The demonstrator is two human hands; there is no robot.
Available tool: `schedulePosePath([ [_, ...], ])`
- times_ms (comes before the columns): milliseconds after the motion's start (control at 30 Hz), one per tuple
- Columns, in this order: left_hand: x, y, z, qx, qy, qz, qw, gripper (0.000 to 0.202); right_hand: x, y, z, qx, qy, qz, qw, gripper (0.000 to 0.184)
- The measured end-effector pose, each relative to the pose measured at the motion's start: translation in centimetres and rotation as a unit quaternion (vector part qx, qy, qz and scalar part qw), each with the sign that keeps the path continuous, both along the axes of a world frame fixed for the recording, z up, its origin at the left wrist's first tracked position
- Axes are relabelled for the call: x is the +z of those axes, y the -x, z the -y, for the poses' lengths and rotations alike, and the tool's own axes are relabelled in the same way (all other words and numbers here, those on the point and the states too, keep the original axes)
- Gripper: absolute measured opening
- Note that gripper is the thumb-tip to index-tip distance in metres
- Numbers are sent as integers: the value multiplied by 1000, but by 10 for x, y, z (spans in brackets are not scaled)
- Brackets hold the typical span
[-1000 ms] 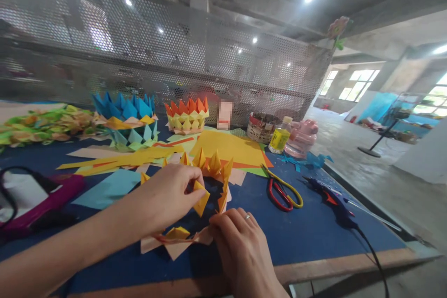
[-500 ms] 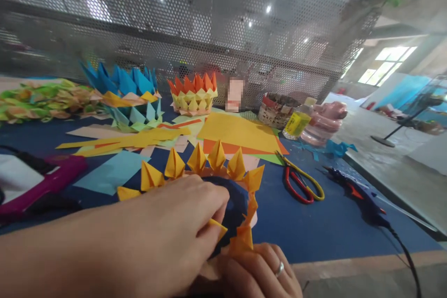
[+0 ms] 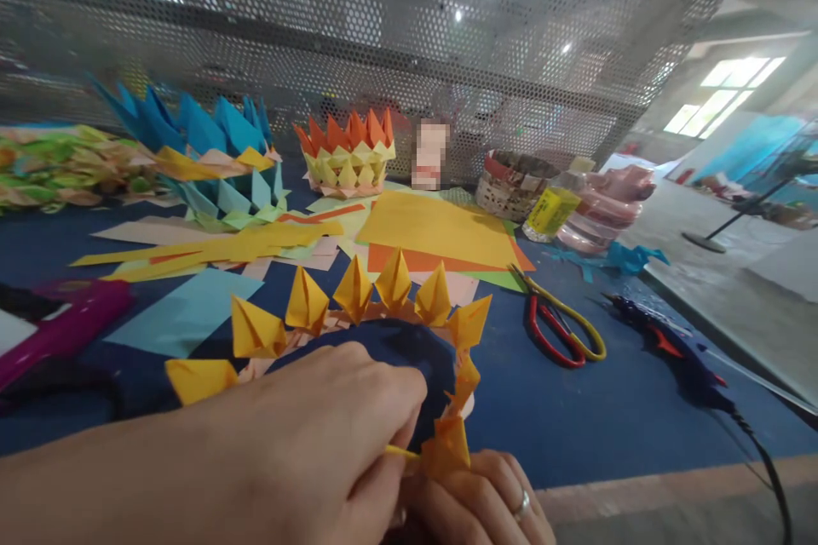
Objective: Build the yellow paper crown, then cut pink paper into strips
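A ring-shaped paper crown [image 3: 393, 279] with folded yellow points on a pinkish band lies in front of me at the table's near side. My left hand [image 3: 338, 426] reaches in from the left over the ring, its fingers closed in a pinch on a folded yellow paper piece [image 3: 402, 451]. Only a thin edge of that piece shows. Wearing a silver ring, my right hand [image 3: 489, 494] grips the near right part of the crown, just beside the left fingertips. The two hands hide the front stretch of the band.
Right of the crown lie red-and-yellow scissors [image 3: 562, 324] and a corded glue gun [image 3: 671, 349]. A magenta tool [image 3: 70, 324] is at left. Behind are yellow paper sheets [image 3: 440, 230], an orange-topped paper basket [image 3: 348, 157], a blue-pointed one [image 3: 210, 153], a bottle [image 3: 553, 209] and a perforated metal screen [image 3: 358, 17].
The view has shifted slightly, and more of the crown's left side shows. The yellow piece in my left hand has tilted edge-on and come closer to my right hand, which keeps its grip.
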State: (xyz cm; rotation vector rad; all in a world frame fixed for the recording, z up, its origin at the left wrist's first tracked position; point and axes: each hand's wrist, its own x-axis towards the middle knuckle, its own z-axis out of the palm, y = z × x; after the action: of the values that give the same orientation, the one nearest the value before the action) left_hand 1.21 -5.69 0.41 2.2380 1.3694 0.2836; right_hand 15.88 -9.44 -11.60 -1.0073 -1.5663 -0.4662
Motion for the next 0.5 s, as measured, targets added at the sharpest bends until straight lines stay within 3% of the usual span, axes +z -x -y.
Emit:
schedulePosePath([
  [200, 12, 3, -4, -18, 61, 30, 997, 18, 4, 1, 4, 16, 26, -41, 999, 14],
  [500, 22, -6, -10, -32, 109, -96, 989, 15, 4, -4, 12, 59, 108, -39, 992, 15],
])
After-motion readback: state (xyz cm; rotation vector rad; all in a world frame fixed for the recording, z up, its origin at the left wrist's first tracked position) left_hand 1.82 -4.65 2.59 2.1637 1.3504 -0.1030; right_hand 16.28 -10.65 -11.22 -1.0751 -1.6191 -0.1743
